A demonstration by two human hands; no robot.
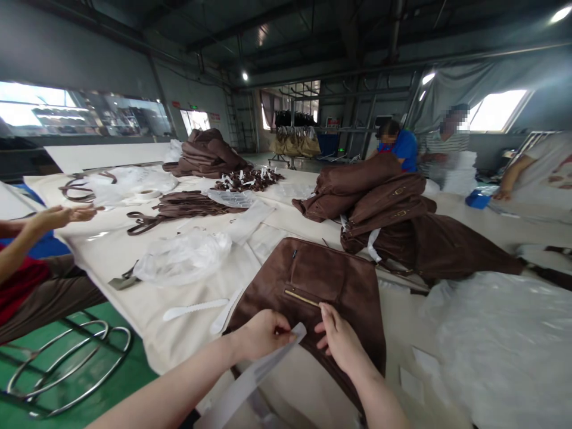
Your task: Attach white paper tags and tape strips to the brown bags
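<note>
A bag [360, 292] is lying on the surface [143, 322] directly before the person. The left hand [268, 333] is holding a strip [263, 366] over the bag's near left part, and the right hand [337, 336] is resting over its near right part. A pile of bags [379, 202] is sitting behind it to the right, with plastic sheeting [504, 339] spreading nearer. To the left, a plastic wrapper [185, 256] is lying before a bundle of straps [192, 204]; another pile [208, 156] is sitting behind those straps.
</note>
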